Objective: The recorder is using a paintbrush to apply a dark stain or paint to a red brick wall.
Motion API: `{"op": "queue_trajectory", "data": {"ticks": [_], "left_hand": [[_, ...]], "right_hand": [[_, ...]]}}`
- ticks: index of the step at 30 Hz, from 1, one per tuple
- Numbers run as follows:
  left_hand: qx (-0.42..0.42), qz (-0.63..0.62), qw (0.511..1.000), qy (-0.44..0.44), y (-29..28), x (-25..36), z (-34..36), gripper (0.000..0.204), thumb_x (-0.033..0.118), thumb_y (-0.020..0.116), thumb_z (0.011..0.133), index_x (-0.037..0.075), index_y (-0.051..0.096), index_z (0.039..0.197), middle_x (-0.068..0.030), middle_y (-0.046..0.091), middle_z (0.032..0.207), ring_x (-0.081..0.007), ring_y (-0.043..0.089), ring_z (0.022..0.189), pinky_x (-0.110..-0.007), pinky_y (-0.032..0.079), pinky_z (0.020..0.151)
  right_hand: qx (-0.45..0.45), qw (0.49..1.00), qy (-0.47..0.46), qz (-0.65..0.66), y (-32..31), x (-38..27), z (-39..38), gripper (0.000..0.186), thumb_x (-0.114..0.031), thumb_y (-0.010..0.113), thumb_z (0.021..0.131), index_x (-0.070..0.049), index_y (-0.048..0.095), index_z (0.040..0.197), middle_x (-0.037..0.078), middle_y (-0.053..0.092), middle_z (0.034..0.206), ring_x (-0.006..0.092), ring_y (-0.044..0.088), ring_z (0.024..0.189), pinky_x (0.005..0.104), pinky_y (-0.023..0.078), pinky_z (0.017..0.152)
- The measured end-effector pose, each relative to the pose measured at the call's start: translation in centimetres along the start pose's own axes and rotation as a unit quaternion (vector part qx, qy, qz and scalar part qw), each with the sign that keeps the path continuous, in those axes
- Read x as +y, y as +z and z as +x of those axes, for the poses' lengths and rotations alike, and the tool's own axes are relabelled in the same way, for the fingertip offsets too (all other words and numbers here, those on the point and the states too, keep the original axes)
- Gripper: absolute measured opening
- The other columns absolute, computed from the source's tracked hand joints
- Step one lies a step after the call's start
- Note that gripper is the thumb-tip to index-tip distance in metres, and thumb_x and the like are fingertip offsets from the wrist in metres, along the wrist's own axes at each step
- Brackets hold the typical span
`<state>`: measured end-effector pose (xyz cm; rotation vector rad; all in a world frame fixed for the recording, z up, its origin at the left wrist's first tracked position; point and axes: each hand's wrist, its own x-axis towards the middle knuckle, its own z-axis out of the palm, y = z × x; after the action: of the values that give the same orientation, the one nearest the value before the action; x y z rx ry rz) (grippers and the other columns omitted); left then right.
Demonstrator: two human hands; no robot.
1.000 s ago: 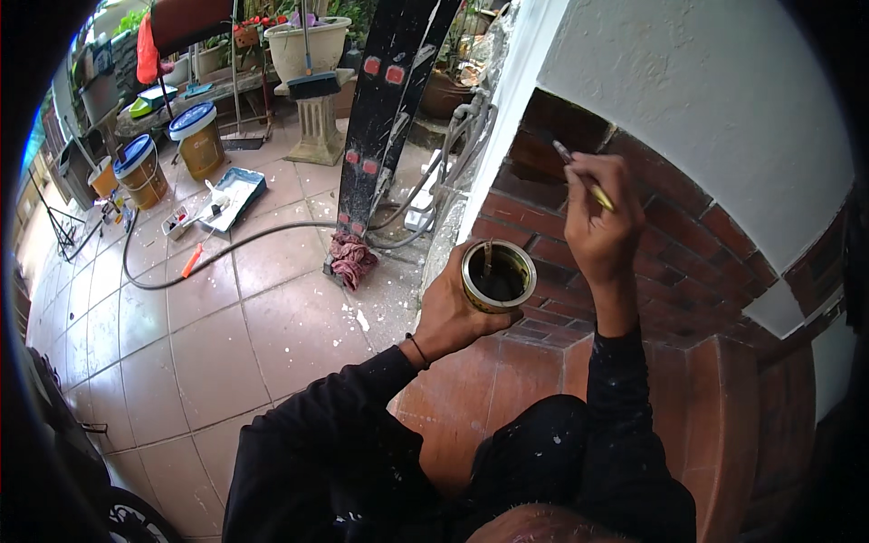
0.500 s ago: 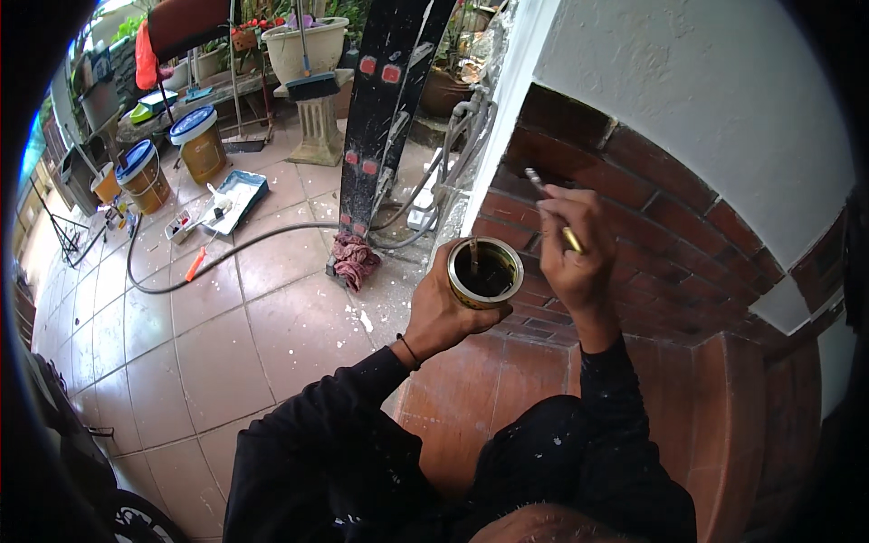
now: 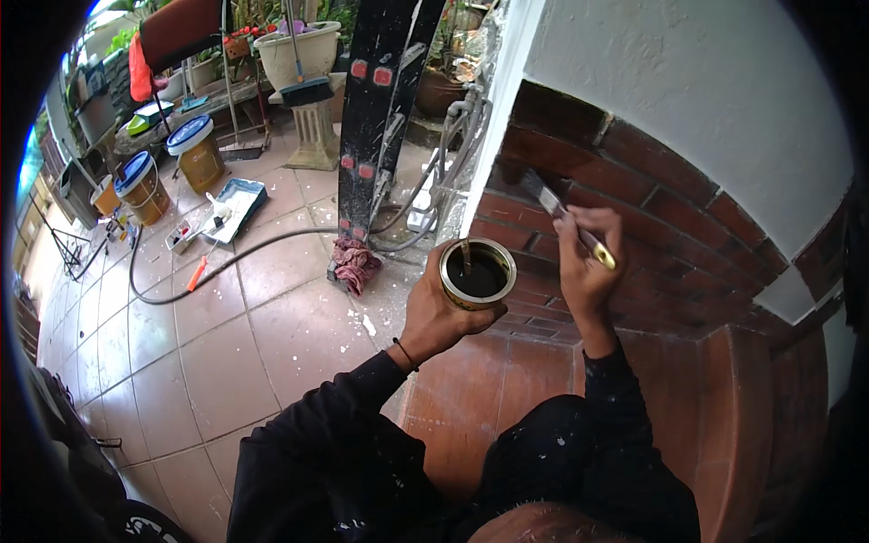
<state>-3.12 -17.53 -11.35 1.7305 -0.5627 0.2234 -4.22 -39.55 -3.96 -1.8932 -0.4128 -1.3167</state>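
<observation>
A round metal paint can [image 3: 480, 299] with dark liquid inside sits in my left hand [image 3: 434, 312], whose fingers wrap round its side. A thin stick [image 3: 466, 258] leans inside the can against the rim. My right hand [image 3: 590, 258] grips a paintbrush [image 3: 593, 242] by its handle, the yellow handle end pointing down to the right. Its bristles point up and left, at the red-brown brick wall [image 3: 625, 185]; whether they touch it I cannot tell. Around the bristles the bricks look darker.
A black post [image 3: 376, 118] with red patches stands left of the wall, a crumpled cloth [image 3: 355, 265] at its foot. Left on the tiles are a paint tray [image 3: 246, 201], lidded buckets [image 3: 193, 154], a hose [image 3: 272, 242] and an orange-handled tool [image 3: 196, 273]. Pipes [image 3: 457, 122] run beside the white wall edge.
My right hand has shifted slightly right and down and turned, so the brush's flat side now shows. The can in my left hand has barely moved.
</observation>
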Motion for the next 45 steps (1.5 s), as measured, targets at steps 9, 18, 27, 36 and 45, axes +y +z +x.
{"op": "queue_trajectory", "data": {"ticks": [9,18,27,36,45], "left_hand": [[-0.010,0.005,1.000,-0.002,-0.3,0.0,0.1,0.102,0.037,0.100,0.068,0.003,0.045,0.148,-0.0183,0.071,0.130,-0.0360,0.074,0.118,-0.043,0.059,0.099],[-0.005,-0.001,1.000,-0.008,0.1,-0.3,0.3,0.100,0.038,0.099,0.069,0.004,0.046,0.147,-0.0181,0.073,0.129,-0.0362,0.074,0.117,-0.043,0.058,0.100],[0.001,0.000,1.000,-0.003,0.1,-0.8,0.5,0.102,0.038,0.099,0.069,0.003,0.045,0.148,-0.0183,0.071,0.131,-0.0356,0.073,0.119,-0.043,0.058,0.101],[-0.004,-0.007,1.000,-0.007,0.1,-0.5,0.6,0.101,0.038,0.100,0.069,0.003,0.046,0.147,-0.0184,0.071,0.131,-0.0359,0.072,0.120,-0.043,0.058,0.101],[-0.007,0.029,0.999,0.015,0.5,-0.6,0.7,0.102,0.039,0.100,0.069,0.004,0.045,0.147,-0.0174,0.069,0.132,-0.0351,0.073,0.118,-0.044,0.059,0.100]], "right_hand": [[-0.019,0.998,-0.050,-0.015,1.7,1.2,-0.8,0.017,0.009,0.075,0.094,0.002,0.061,0.100,0.014,0.069,0.098,0.0251,0.075,0.091,0.0342,0.061,0.083],[-0.004,0.998,-0.060,-0.027,1.2,0.4,-0.1,0.014,0.009,0.071,0.098,0.003,0.060,0.105,0.013,0.068,0.103,0.0182,0.072,0.091,0.0292,0.061,0.078],[0.012,0.999,-0.032,0.031,2.3,0.3,-1.0,0.017,0.008,0.074,0.095,0.001,0.061,0.101,0.012,0.069,0.099,0.0201,0.072,0.091,0.0310,0.058,0.075],[0.007,0.999,-0.013,0.046,1.5,0.5,-1.4,0.015,0.006,0.072,0.099,0.002,0.059,0.104,0.014,0.067,0.100,0.0193,0.071,0.091,0.0300,0.058,0.077],[-0.038,0.978,0.175,0.105,-2.7,-5.1,2.1,0.014,-0.002,0.072,0.104,0.000,0.061,0.113,0.008,0.074,0.104,0.0113,0.072,0.085,0.0268,0.059,0.074]]}}
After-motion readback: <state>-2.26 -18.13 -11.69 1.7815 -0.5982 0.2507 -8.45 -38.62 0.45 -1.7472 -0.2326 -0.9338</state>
